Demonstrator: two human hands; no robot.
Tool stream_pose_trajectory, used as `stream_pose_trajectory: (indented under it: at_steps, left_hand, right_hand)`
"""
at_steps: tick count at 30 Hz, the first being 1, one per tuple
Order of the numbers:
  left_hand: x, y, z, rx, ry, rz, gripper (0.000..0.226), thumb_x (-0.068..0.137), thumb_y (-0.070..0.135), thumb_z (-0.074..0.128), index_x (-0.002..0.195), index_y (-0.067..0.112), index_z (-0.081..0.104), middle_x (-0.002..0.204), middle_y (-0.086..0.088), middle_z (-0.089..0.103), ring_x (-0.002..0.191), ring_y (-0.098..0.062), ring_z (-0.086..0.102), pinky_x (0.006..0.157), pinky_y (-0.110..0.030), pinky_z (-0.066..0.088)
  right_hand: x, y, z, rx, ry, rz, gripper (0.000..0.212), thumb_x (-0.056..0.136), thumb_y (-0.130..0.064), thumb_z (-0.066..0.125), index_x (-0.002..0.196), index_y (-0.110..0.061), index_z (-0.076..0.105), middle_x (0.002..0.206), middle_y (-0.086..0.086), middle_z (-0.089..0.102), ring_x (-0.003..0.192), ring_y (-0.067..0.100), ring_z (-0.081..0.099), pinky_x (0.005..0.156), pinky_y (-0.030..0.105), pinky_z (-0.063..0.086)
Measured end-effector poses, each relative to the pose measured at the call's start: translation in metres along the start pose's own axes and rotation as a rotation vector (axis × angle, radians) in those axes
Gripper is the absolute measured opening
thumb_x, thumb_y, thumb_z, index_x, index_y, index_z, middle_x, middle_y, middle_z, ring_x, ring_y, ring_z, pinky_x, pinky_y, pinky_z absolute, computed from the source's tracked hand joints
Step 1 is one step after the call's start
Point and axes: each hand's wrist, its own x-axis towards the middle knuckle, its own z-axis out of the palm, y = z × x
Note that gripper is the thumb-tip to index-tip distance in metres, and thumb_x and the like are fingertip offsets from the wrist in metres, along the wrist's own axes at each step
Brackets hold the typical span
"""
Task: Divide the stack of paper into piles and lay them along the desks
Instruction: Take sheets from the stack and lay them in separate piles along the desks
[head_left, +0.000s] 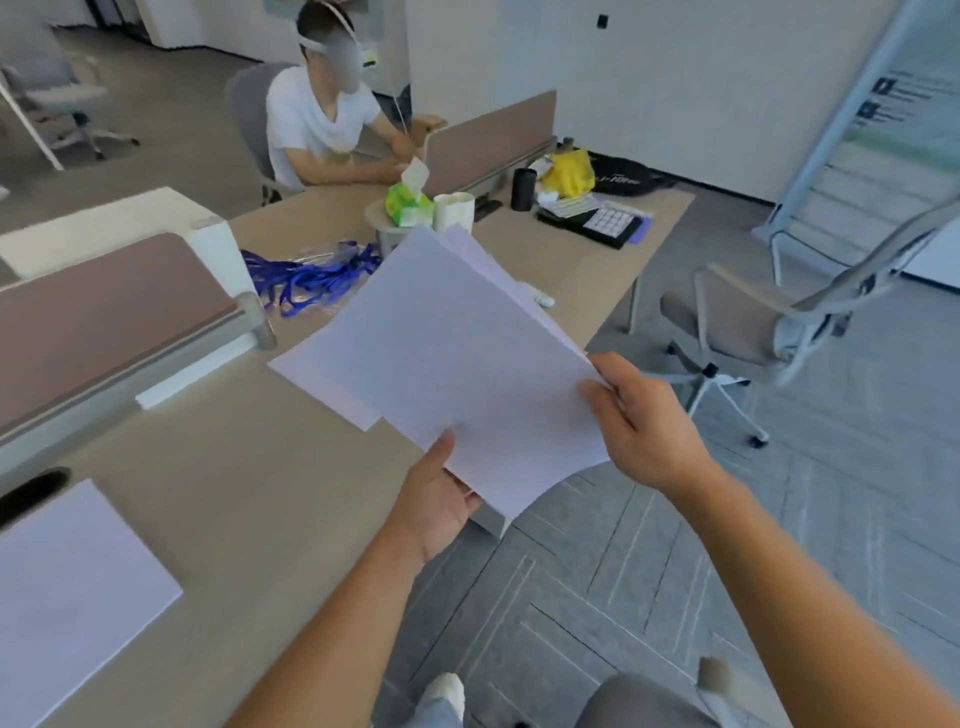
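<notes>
- Centre of the frame: a stack of paper (457, 353), fanned at its far corner, is held above the desk (249, 499) edge.
- The left hand (436, 499) grips its near edge, thumb on top.
- The right hand (641, 421) pinches its right edge.
- Lower left: a pile of paper (72, 597) lies flat on the desk.
- Left of centre, higher: blue lanyards (311, 275) in a tangle.
- Upper left: a seated person (317, 124) in a white shirt.
- Right: an office chair (753, 322) on the grey floor.
</notes>
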Motion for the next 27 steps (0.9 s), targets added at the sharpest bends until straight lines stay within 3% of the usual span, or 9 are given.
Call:
stream_pose_trajectory:
  at_steps: [4, 7, 10, 12, 17, 20, 22, 24, 27]
  left_hand:
    - [0.036, -0.011, 0.019, -0.002, -0.184, 0.040, 0.050, 0.070, 0.037, 0.085, 0.116, 0.023, 0.072, 0.129, -0.009, 0.067, 0.120, -0.029, 0.063, 0.096, -0.048, 0.052]
    - [0.066, -0.005, 0.032, 0.124, -0.128, 0.124, 0.064, 0.073, 0.037, 0.082, 0.131, 0.022, 0.060, 0.133, -0.008, 0.064, 0.122, -0.025, 0.061, 0.096, -0.048, 0.052]
    - [0.099, 0.010, 0.050, 0.365, 0.080, 0.285, 0.032, 0.087, 0.026, 0.070, 0.118, 0.031, 0.061, 0.113, 0.010, 0.071, 0.100, 0.002, 0.068, 0.086, -0.024, 0.053]
    - [0.132, 0.020, 0.058, 0.467, 0.149, 0.417, 0.022, 0.092, 0.020, 0.066, 0.107, 0.034, 0.062, 0.104, 0.019, 0.071, 0.094, 0.008, 0.067, 0.075, -0.007, 0.050]
    - [0.208, 0.055, 0.068, 0.536, 0.250, 0.498, 0.010, 0.089, 0.022, 0.070, 0.089, 0.032, 0.068, 0.081, 0.030, 0.072, 0.081, 0.015, 0.066, 0.066, 0.000, 0.044]
    - [0.241, 0.075, 0.061, 0.639, 0.304, 0.594, 0.012, 0.087, 0.020, 0.073, 0.089, 0.031, 0.068, 0.082, 0.032, 0.072, 0.090, 0.011, 0.067, 0.072, 0.000, 0.044]
    - [0.257, 0.087, 0.057, 0.739, 0.316, 0.749, 0.026, 0.088, 0.008, 0.070, 0.108, 0.023, 0.063, 0.106, 0.029, 0.065, 0.103, 0.021, 0.058, 0.085, 0.002, 0.039]
    - [0.267, 0.094, 0.052, 0.813, 0.329, 0.821, 0.038, 0.087, 0.003, 0.070, 0.121, 0.013, 0.058, 0.115, 0.019, 0.057, 0.104, 0.030, 0.048, 0.089, 0.005, 0.034]
    - [0.279, 0.100, 0.044, 0.862, 0.385, 0.906, 0.033, 0.086, 0.024, 0.072, 0.116, 0.015, 0.062, 0.108, 0.015, 0.065, 0.101, 0.025, 0.054, 0.084, 0.004, 0.039]
  right_hand:
    - [0.015, 0.030, -0.012, -0.024, 0.030, -0.020, 0.018, 0.099, -0.023, 0.041, 0.106, -0.027, 0.057, 0.069, 0.012, 0.061, 0.060, 0.034, 0.056, 0.053, 0.048, 0.047]
    - [0.033, 0.053, -0.016, 0.034, 0.071, 0.051, 0.020, 0.101, -0.019, 0.043, 0.103, -0.033, 0.057, 0.072, 0.003, 0.062, 0.065, 0.026, 0.056, 0.058, 0.044, 0.046]
    - [0.063, 0.077, -0.018, 0.083, 0.101, 0.075, 0.020, 0.100, -0.016, 0.047, 0.103, -0.033, 0.057, 0.084, -0.008, 0.062, 0.070, 0.016, 0.056, 0.063, 0.040, 0.045]
    - [0.091, 0.092, -0.016, 0.095, 0.101, 0.082, 0.018, 0.096, -0.022, 0.051, 0.109, -0.026, 0.061, 0.091, -0.016, 0.065, 0.073, 0.015, 0.060, 0.063, 0.035, 0.048]
    - [0.175, 0.127, -0.001, 0.100, -0.029, 0.193, 0.022, 0.094, -0.028, 0.060, 0.116, -0.024, 0.061, 0.090, -0.011, 0.070, 0.079, 0.012, 0.066, 0.066, 0.033, 0.055]
    - [0.223, 0.146, 0.009, 0.208, -0.041, 0.285, 0.021, 0.095, -0.024, 0.062, 0.116, -0.020, 0.063, 0.098, -0.011, 0.071, 0.084, 0.002, 0.068, 0.067, 0.020, 0.052]
    - [0.254, 0.157, 0.016, 0.275, -0.068, 0.322, 0.019, 0.096, -0.023, 0.061, 0.114, -0.018, 0.065, 0.101, -0.010, 0.072, 0.085, 0.000, 0.068, 0.069, 0.018, 0.051]
    - [0.280, 0.165, 0.022, 0.334, -0.104, 0.330, 0.015, 0.096, -0.021, 0.062, 0.111, -0.022, 0.066, 0.103, -0.010, 0.072, 0.088, 0.001, 0.069, 0.073, 0.018, 0.055]
    - [0.312, 0.169, 0.031, 0.434, -0.140, 0.315, 0.017, 0.096, -0.022, 0.063, 0.112, -0.023, 0.067, 0.106, -0.013, 0.072, 0.093, -0.003, 0.069, 0.076, 0.014, 0.054]
